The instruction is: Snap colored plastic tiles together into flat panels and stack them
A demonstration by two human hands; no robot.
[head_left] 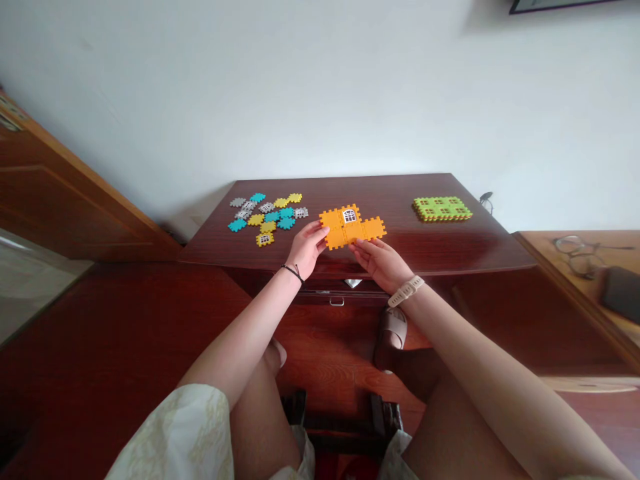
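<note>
Head view: left hand (306, 249) pinches orange panel (334, 238) by its left edge, right hand (383, 264) by the bottom, mid-frame over desk (380, 192), probably keeping joints flat; loose tiles (268, 227), left of centre, likely spread for visibility.

Pale wall (320, 87) behind dark table (385, 190), reddish floor (125, 347), perhaps a screen (545, 5) above.

Not a letter, number or brand I can read right now: none on the flat orange interlocking plastic tiles (353, 232) I'm holding, none on the lime-green stack of plastic panels (443, 209) or my pale beige wristband (406, 291); and the dark-framed wall panel (545, 5), cut off up top, shows too little to make out.
</note>
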